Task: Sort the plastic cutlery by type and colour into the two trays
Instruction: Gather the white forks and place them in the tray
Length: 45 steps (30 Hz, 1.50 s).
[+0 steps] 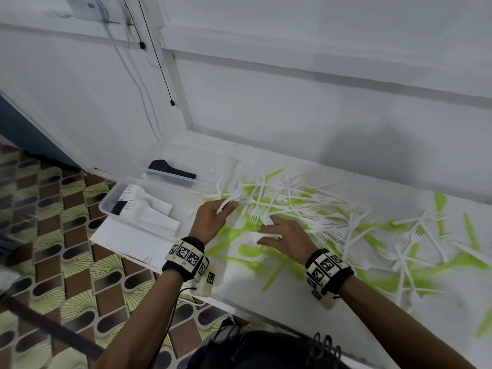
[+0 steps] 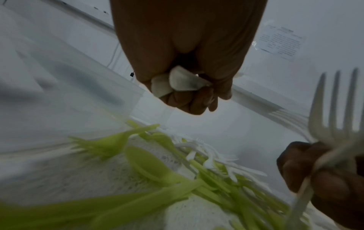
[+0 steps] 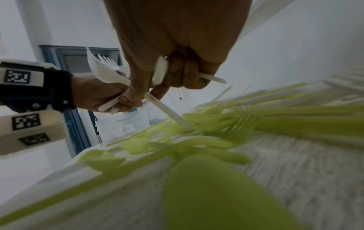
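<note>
Surroundings: green cutlery (image 1: pixel 269 259) and white forks (image 1: pixel 306 206) heaped under both hands, trays (image 1: pixel 138 209) left of them | left hand (image 1: pixel 210 217) grips white forks (image 3: pixel 104 73), tines up | right hand (image 1: pixel 287 235) grips one fork (image 2: pixel 334 124), tines up

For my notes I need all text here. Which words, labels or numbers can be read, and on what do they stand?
No text can be read.
Paper sheet on the wall: printed lines, too blurred.
Wristband tags: black-and-white code patterns only, no words.
</note>
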Available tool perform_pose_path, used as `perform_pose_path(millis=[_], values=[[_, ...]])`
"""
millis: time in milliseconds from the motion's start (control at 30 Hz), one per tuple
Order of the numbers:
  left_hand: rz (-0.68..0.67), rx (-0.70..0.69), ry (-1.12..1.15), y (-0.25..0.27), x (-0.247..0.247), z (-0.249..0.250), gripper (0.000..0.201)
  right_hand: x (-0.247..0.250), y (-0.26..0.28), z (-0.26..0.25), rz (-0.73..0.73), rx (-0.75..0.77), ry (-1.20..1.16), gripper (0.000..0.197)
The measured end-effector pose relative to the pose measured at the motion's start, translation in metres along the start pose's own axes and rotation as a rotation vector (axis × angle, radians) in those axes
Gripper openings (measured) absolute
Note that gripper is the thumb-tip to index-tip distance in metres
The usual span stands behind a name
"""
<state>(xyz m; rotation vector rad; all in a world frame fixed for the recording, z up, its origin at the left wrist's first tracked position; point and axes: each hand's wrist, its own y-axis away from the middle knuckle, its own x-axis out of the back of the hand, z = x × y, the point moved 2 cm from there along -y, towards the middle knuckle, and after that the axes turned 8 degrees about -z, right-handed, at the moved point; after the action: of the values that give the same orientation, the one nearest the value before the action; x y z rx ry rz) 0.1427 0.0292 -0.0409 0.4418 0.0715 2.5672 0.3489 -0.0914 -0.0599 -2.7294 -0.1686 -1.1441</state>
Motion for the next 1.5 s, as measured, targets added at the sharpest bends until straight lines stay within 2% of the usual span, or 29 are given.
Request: perform_pose_path(millis=[133,233,333,433,467,533,567,667,800,900,1000,1100,1233,1333,1433,1500], values=[[-0.051,0.017,-0.027,-0.01,-0.015,0.01,0.031,0.011,0.0,-0.01,0.221,-0.159,-0.248,0.023],[-0.06,-0.015,-0.102,-0.018,-0.028,0.019,0.032,0.019,-0.002,-0.019,0.25,-0.159,-0.324,0.009],[-0.101,-0.065,-0.23,-0.026,-0.041,0.032,0.027,0.026,-0.001,-0.019,0.334,-0.173,-0.238,0.02],[-0.146,-0.125,-0.465,-0.041,-0.057,0.039,0.009,0.027,0.007,-0.013,0.42,-0.247,-0.192,0.034],[-0.18,-0.135,-0.555,-0.047,-0.062,0.039,0.011,0.028,0.011,-0.01,0.446,-0.272,-0.194,0.039],[-0.278,-0.093,-0.7,-0.056,-0.073,0.038,0.027,0.029,0.019,-0.006,0.472,-0.337,-0.201,0.049],[-0.313,-0.07,-0.759,-0.061,-0.077,0.036,0.028,0.03,0.023,-0.004,0.476,-0.365,-0.203,0.048],[-0.34,-0.075,-0.851,-0.062,-0.086,0.037,0.02,0.034,0.032,-0.001,0.475,-0.405,-0.272,0.044],[-0.323,-0.183,-0.914,-0.052,-0.09,0.037,0.017,0.039,0.037,0.001,0.483,-0.438,-0.301,0.044],[-0.253,-0.259,-0.9,-0.041,-0.085,0.044,0.023,0.042,0.034,0.001,0.555,-0.42,-0.366,0.042],[-0.183,-0.296,-0.867,-0.028,-0.072,0.059,0.026,0.039,0.027,0.003,0.589,-0.449,-0.445,0.053],[-0.12,-0.297,-0.643,-0.009,-0.054,0.068,0.016,0.03,0.017,0.001,0.538,-0.534,-0.52,0.066],[-0.052,-0.219,-0.345,0.017,-0.035,0.064,0.007,0.017,0.005,-0.014,0.517,-0.563,-0.693,0.05],[-0.022,-0.232,-0.17,0.027,-0.027,0.061,0.007,0.009,-0.006,-0.021,0.518,-0.557,-0.798,0.05],[-0.048,-0.254,-0.045,0.031,-0.029,0.055,0.023,0.005,-0.015,-0.033,0.472,-0.483,-0.853,0.037],[-0.084,-0.232,-0.042,0.035,-0.031,0.048,0.031,0.007,-0.022,-0.04,0.483,-0.456,-0.842,0.035]])
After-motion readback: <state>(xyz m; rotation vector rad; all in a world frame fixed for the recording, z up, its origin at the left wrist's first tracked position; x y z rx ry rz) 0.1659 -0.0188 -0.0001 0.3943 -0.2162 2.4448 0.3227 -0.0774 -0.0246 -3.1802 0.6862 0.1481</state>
